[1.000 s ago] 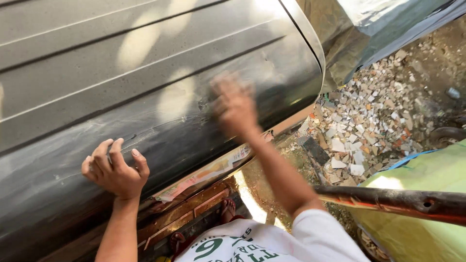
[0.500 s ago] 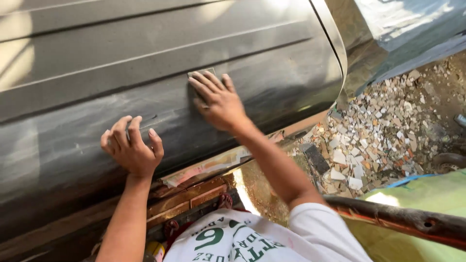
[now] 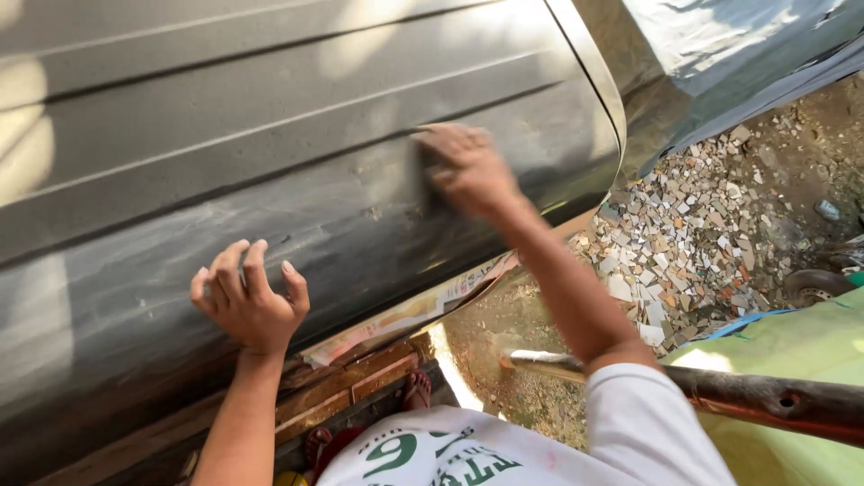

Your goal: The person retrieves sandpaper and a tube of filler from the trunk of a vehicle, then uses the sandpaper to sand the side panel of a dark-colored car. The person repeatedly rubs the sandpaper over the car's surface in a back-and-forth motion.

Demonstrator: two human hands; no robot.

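Nearest, at the bottom edge: white shirt [image 3: 540,450] with green print, a sandalled foot [image 3: 416,389] beside wooden planks [image 3: 351,382]. Just above, left hand [image 3: 249,301] braced on the lower part of the panel [image 3: 225,153], fingers spread and slightly curled, holding nothing; sits about where it did half a second ago, only a touch lower in the frame. Farther up, right hand [image 3: 468,166] flat against the panel, fingers together, blurred with motion, so whether a pad or paper lies under the palm cannot be told. Has slid rightward along the lower crease toward the rounded end since a half second ago; suggests rubbing strokes working along the surface, dull grey smears left behind.

Panel dark grey, ribbed, long axis running left to right, slightly rising rightward, rounded end pointing right. Masking paper [image 3: 405,310] along its bottom edge. Beyond: rusty pipe [image 3: 765,400], green sheet [image 3: 801,360], rubble [image 3: 702,234].
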